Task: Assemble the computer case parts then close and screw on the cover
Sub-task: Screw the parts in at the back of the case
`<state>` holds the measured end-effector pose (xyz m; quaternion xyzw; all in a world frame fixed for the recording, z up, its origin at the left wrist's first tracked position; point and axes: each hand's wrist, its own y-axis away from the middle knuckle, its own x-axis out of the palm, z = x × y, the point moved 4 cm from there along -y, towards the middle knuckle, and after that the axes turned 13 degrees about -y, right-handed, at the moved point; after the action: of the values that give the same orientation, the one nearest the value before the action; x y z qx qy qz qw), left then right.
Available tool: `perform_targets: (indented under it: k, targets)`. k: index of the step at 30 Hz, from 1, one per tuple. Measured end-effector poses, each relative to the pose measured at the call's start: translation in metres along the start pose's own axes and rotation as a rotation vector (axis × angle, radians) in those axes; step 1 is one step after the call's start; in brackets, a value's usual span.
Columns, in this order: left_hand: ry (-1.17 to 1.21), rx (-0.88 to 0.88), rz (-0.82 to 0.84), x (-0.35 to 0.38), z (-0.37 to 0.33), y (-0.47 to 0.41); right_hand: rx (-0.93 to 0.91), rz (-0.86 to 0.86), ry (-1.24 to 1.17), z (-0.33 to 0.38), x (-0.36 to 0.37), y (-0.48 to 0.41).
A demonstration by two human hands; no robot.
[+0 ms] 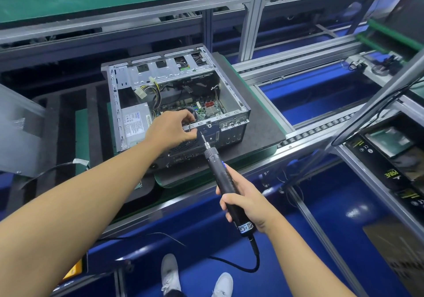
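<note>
Gripped by the right hand (250, 207), the screwdriver (218, 170) is pointed at a bracket (206, 125) pinched by the left hand (169, 129) on the open computer case (229, 87) on the pallet (259, 131); tilted, its bit may be thrown out.

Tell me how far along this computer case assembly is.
Done: the power supply and motherboard sit inside the open case. In hand: the left hand pinches a metal bracket at the case's near edge while the right hand grips the electric screwdriver, its bit at the bracket. Left: the case is uncovered, so closing and screwing on the cover remain; the grey panel at far left may be that cover.
</note>
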<state>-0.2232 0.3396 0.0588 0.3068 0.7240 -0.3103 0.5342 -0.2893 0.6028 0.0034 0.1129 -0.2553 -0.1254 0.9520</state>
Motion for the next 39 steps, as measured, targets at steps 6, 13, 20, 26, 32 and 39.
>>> perform_targets:
  k: [6,13,20,26,32,39]
  targets:
    - [-0.052,0.033,-0.004,0.000,0.000,0.000,0.007,-0.003,0.023,-0.001,0.002,-0.008]
    - [-0.050,0.029,0.009,0.000,0.001,-0.001,0.014,-0.008,0.021,-0.002,0.001,-0.013]
    - [-0.054,0.035,-0.009,-0.001,0.000,0.000,0.030,-0.024,0.029,-0.002,0.000,-0.017]
    - [-0.055,0.037,-0.009,-0.001,0.000,0.000,0.046,-0.029,0.018,-0.002,0.000,-0.020]
    - [-0.059,0.040,-0.006,-0.001,-0.001,0.000,0.057,-0.028,-0.007,-0.002,0.000,-0.020]
    - [-0.042,0.027,-0.005,-0.001,0.000,0.000,0.082,-0.025,-0.085,0.000,0.004,-0.020]
